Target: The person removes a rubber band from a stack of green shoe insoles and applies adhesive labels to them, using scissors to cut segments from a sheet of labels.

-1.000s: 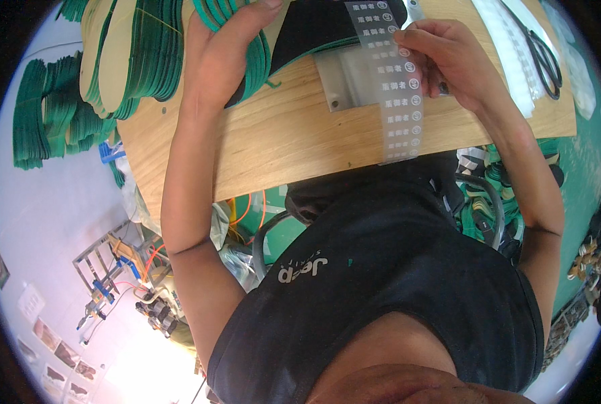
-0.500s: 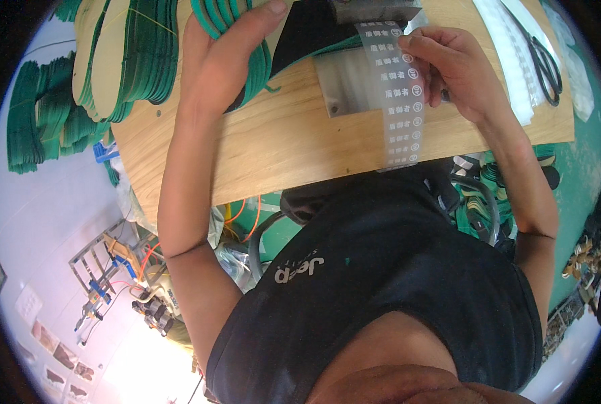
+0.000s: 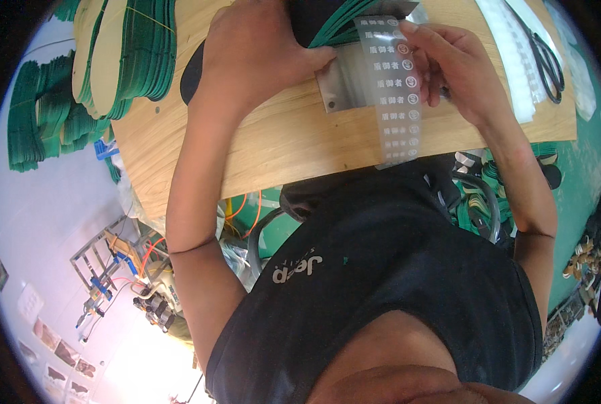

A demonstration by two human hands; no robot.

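Note:
My left hand (image 3: 253,54) is at the top of the picture, wrapped over a stack of black-and-green insoles (image 3: 341,23). Its thumb lies along their lower edge, while the other fingers are partly hidden. The insoles' right end reaches under a dark metal block (image 3: 408,9). Thumb and forefinger of my right hand (image 3: 442,60) pinch the right edge of a translucent film strip (image 3: 393,101) with rows of white print. That strip runs down over a grey metal plate (image 3: 344,91) and past the table's front edge. A dark rounded end (image 3: 191,74) shows left of my left wrist.
Tied stacks of green-edged insoles (image 3: 135,57) stand at the wooden table's (image 3: 280,151) left, with more bundles (image 3: 41,114) beyond. Black-handled scissors (image 3: 546,67) lie at the right on white sheets (image 3: 509,60). Further insoles (image 3: 476,209) are below the table.
My left hand has moved right and turned over the insoles, bringing their green edges toward the metal block. The film strip has shifted slightly up and left; my right hand has hardly moved.

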